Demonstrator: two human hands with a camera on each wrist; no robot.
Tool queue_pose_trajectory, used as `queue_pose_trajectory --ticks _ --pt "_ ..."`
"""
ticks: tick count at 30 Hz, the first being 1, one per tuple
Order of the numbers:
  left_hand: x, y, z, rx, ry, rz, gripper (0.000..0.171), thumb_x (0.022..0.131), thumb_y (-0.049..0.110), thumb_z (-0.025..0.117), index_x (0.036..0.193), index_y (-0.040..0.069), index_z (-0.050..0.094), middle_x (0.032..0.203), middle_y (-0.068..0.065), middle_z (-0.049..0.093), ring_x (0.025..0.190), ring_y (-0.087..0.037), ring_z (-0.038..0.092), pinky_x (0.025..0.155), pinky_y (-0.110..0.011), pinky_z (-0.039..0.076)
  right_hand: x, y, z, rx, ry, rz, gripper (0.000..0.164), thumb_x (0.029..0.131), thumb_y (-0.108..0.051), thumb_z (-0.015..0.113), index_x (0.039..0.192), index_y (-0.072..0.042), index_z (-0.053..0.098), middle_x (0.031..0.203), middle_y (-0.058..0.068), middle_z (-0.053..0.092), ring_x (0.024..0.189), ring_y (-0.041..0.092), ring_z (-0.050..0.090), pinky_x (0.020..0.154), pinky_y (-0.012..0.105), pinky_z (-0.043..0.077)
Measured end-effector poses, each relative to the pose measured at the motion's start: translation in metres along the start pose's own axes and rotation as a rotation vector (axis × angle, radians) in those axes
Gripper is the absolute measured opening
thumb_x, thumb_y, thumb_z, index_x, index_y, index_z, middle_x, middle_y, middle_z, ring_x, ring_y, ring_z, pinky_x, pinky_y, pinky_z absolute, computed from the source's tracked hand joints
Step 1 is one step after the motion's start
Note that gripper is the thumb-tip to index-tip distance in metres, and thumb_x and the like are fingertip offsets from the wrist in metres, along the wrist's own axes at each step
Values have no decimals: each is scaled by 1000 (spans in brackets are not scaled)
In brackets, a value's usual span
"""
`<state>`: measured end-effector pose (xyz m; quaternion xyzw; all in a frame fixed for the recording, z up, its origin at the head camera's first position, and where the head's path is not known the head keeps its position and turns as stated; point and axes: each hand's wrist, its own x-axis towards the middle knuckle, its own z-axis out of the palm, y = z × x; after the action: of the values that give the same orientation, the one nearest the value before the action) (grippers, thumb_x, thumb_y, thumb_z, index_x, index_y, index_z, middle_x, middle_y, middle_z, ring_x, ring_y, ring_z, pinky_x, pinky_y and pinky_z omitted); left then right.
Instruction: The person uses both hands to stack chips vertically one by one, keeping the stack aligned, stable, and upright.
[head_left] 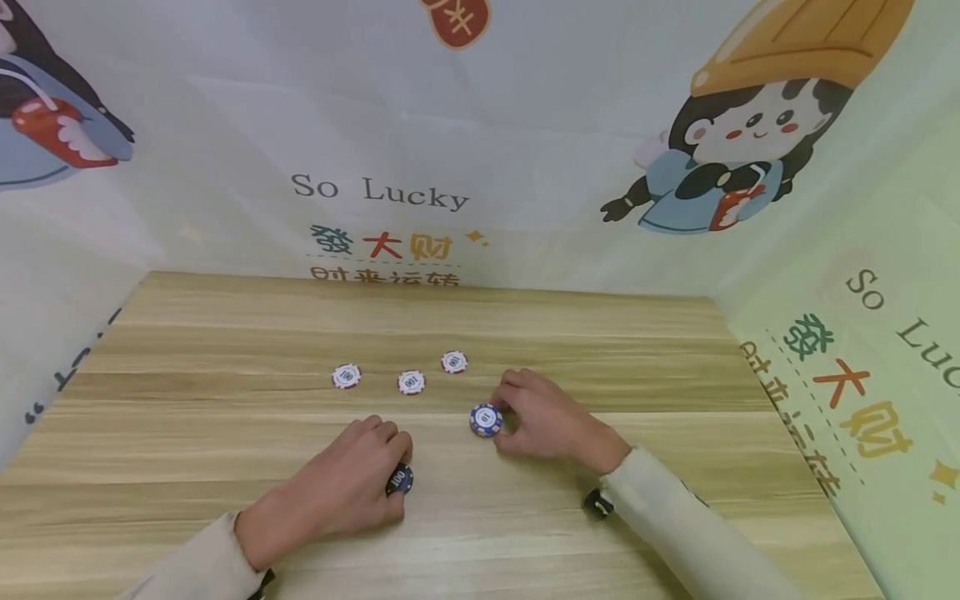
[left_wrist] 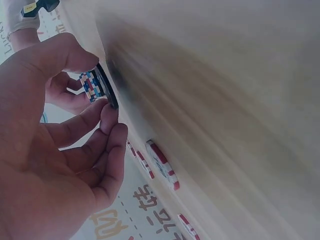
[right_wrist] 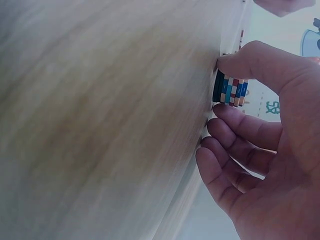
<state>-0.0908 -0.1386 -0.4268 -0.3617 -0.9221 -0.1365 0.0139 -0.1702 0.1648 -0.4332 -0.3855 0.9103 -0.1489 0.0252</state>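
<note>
My left hand (head_left: 348,479) pinches a black poker chip (head_left: 400,479) marked 100 between thumb and fingers. In the left wrist view that chip (left_wrist: 111,87) stands on a slant close over the table. Farther right and forward, my right hand (head_left: 543,417) grips a short stack of poker chips (head_left: 486,420) by its sides, a blue chip marked 10 on top. Seen from the right wrist, the stack (right_wrist: 231,90) has dark chips at the table end and mixed colours above, with thumb and index finger at its edges.
Beyond the hands, white chips with red edges lie flat and apart: one at left (head_left: 347,376), one in the middle (head_left: 411,382) and one farther back (head_left: 453,362). The wooden table (head_left: 225,333) meets printed cloth walls (head_left: 540,167) at the back and sides.
</note>
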Motion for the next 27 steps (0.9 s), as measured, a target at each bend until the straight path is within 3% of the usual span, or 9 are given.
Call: queue_pose_trajectory --ticks 8,21,27 --pt "16 3 1 3 -10 18 28 74 22 81 95 10 67 86 2 60 83 -19 53 80 -44 51 1 -2 -2 -4 -3 -2 36 84 -25 87 113 -5 79 102 -2 63 95 19 58 92 39 54" --pt "31 7 6 12 8 43 25 76 22 79 93 11 66 86 2 58 84 -20 55 86 -45 53 1 -2 -1 5 -20 25 38 83 -25 87 113 -4 78 103 -2 63 96 19 58 91 39 54" --pt "38 7 6 10 32 68 27 75 24 80 93 11 66 87 1 60 85 -21 56 84 -46 53 2 -5 -1 36 -35 70 44 88 -39 86 114 -4 77 103 -2 62 99 21 59 92 40 54"
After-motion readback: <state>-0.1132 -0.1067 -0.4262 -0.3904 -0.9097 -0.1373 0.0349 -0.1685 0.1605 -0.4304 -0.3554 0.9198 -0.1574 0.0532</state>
